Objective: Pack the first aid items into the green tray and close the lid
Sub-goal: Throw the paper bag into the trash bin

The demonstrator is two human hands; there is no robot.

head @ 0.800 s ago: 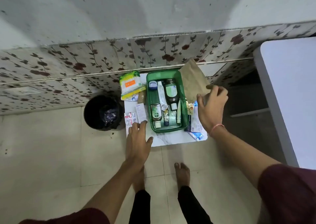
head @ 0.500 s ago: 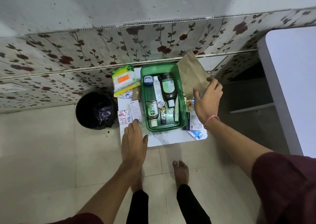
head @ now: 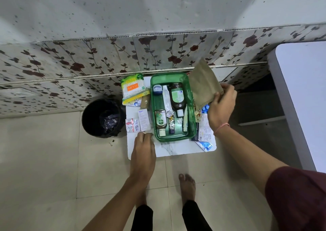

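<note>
The green tray (head: 191, 107) stands open on a small white table (head: 176, 147), holding two brown bottles, a small jar, tubes and sachets. My right hand (head: 221, 107) grips the lower edge of a brown paper bag (head: 204, 84) tilted up at the tray's right. Beneath that hand lie leaflets and a blue pill strip (head: 205, 108). My left hand (head: 143, 151) rests on the table's front left, fingers curled near the tray's corner; whether it holds anything is hidden. Left of the tray lie a cotton bud pack (head: 133, 87), a white box (head: 143, 119) and red blister packs (head: 132, 124).
A black bin (head: 102, 117) stands on the floor left of the table. A flowered tile wall runs behind. A white table edge (head: 299, 98) fills the right. A blue packet (head: 206, 146) overhangs the small table's front right corner. My bare feet stand on the tiled floor below.
My right hand has closed on the brown paper bag and lifted its near edge. My left hand slid forward slightly and its fingers curled at the tray's front left corner.
</note>
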